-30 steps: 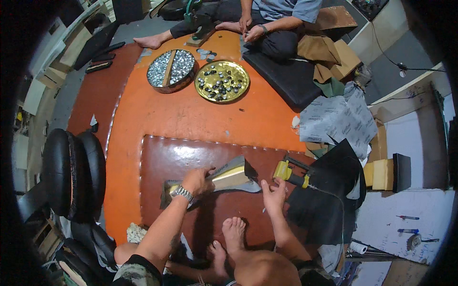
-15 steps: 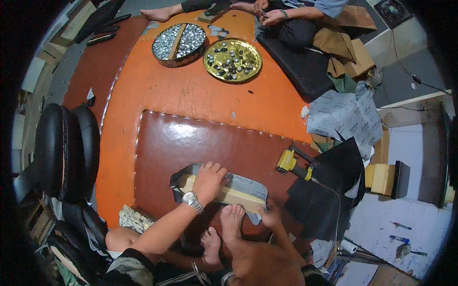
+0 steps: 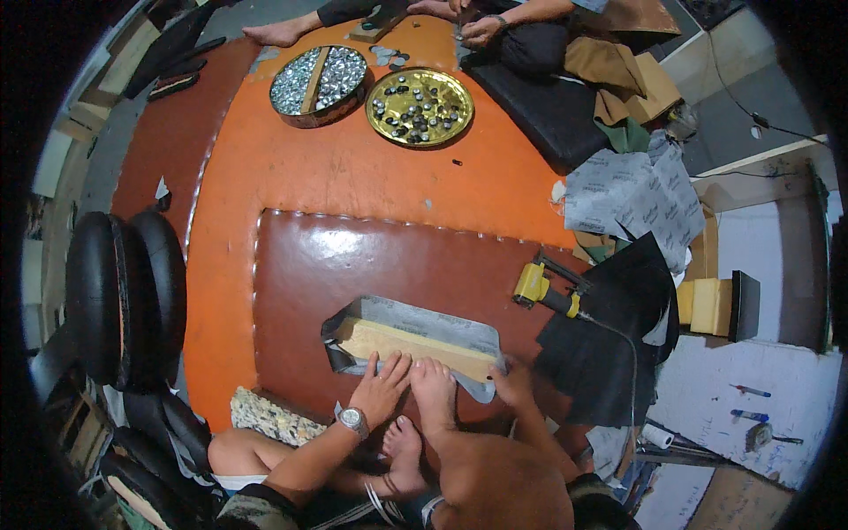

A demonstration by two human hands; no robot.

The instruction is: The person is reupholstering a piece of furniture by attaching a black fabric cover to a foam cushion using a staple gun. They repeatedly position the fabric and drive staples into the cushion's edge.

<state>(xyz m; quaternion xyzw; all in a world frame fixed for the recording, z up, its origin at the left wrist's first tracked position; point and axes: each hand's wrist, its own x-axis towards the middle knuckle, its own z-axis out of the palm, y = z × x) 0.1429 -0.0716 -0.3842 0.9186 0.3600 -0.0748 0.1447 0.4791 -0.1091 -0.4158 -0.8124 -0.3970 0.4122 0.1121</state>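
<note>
A narrow wooden board [image 3: 406, 343] lies on a piece of black covering with a grey printed backing [image 3: 433, 322], whose far side stands up along the board. My left hand [image 3: 382, 389] is open, its fingers spread on the near edge of the board and covering. At the right end, my right hand [image 3: 514, 387] is closed on the covering's corner, thumb on top; its other fingers are partly hidden. Between my hands, the toes of my bare foot [image 3: 433, 393] rest against the near edge.
A yellow-and-black staple gun [image 3: 534, 284] with a hose lies at right, beside black sheet material [image 3: 601, 353]. Beyond are a gold tray of buttons [image 3: 420, 106] and a divided round tin [image 3: 320, 86]. Black padded cushions [image 3: 124, 300] stand at left. Another person's hands [image 3: 481, 31] work at the far side.
My left hand has moved from across the top of the board toward me, onto its near edge, uncovering the wood. My right hand stays at the right end.
</note>
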